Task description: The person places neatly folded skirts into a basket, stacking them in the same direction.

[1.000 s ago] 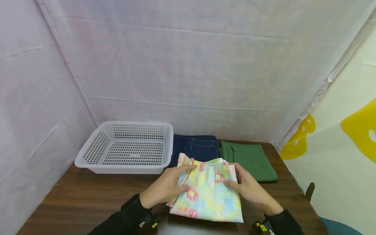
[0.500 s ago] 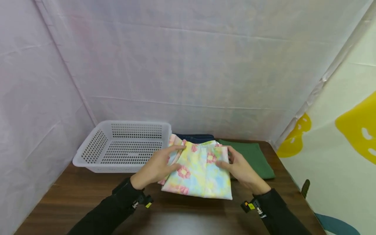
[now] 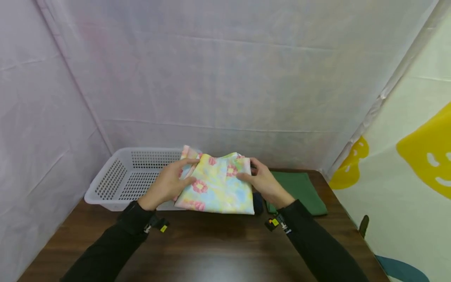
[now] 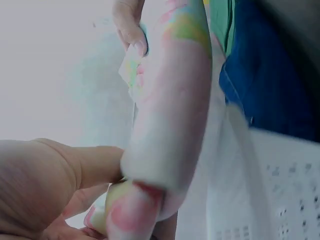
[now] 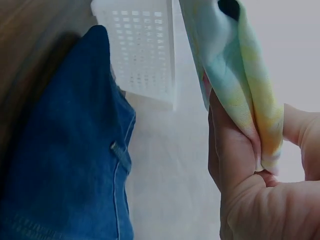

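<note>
Fingers point(image 3: 188, 161) of the left hand point(image 3: 168, 185) and right hand point(image 3: 265, 183) both curl round the folded floral cloth point(image 3: 218, 184), pinching its side edges, lifted off the table point(image 3: 197, 250). Left to right: white basket point(image 3: 116, 180) holds nothing, cloth hangs over its right rim, jeans point(image 5: 65, 150) and green cloth point(image 3: 299, 190) lie folded on the table. Judged: folding done, none in the basket yet.
</note>
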{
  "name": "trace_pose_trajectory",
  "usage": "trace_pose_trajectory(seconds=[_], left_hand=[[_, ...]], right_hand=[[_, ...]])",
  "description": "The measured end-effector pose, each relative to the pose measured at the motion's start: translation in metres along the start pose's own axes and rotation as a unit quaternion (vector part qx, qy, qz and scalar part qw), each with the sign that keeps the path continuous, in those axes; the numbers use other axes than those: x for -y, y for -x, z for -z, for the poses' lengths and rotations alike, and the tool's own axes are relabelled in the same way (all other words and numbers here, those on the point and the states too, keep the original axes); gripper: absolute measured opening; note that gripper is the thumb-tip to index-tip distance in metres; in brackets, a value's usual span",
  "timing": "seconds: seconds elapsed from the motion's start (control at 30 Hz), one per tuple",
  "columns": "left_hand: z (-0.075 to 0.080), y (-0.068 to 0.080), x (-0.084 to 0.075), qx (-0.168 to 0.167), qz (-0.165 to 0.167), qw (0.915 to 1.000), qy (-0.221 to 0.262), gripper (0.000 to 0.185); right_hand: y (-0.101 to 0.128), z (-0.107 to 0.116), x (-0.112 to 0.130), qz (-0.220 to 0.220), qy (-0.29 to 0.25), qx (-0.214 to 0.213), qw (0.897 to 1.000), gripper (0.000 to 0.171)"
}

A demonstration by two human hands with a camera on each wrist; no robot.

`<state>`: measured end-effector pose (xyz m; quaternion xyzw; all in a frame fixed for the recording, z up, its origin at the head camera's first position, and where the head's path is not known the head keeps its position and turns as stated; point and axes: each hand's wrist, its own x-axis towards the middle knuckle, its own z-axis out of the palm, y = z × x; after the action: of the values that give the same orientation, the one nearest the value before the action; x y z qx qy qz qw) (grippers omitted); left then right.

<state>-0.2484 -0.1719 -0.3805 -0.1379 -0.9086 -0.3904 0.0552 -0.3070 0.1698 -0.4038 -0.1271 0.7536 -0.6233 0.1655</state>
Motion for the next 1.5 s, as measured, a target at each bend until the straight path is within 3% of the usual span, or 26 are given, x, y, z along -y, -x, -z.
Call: trace_pose_trajectory(seconds=[0.43, 0.77, 0.9, 1.17, 1.5], left_hand=[[0.043, -0.014, 0.037, -0.054, 0.030, 0.9970, -0.046, 0.060], [0.074, -0.019, 0.064, -0.064, 0.070, 0.9941, -0.051, 0.059], [0.080, -0.020, 0.077, -0.078, 0.057, 0.9931, -0.067, 0.057], [0.088, -0.019, 0.099, -0.093, 0.067, 0.9886, -0.097, 0.055], [0.091, -0.020, 0.110, -0.090, 0.091, 0.9848, -0.118, 0.057]], right_hand=[[-0.065, -0.055, 0.016, -0.020, -0.065, -0.006, 0.998, 0.072], [-0.096, -0.097, 0.030, 0.017, -0.060, 0.021, 0.998, 0.086], [-0.104, -0.114, 0.032, 0.036, -0.056, 0.017, 0.998, 0.080], [-0.110, -0.144, 0.033, 0.044, -0.008, 0.011, 0.999, 0.041], [-0.113, -0.155, 0.036, 0.001, -0.020, 0.088, 0.996, 0.056]])
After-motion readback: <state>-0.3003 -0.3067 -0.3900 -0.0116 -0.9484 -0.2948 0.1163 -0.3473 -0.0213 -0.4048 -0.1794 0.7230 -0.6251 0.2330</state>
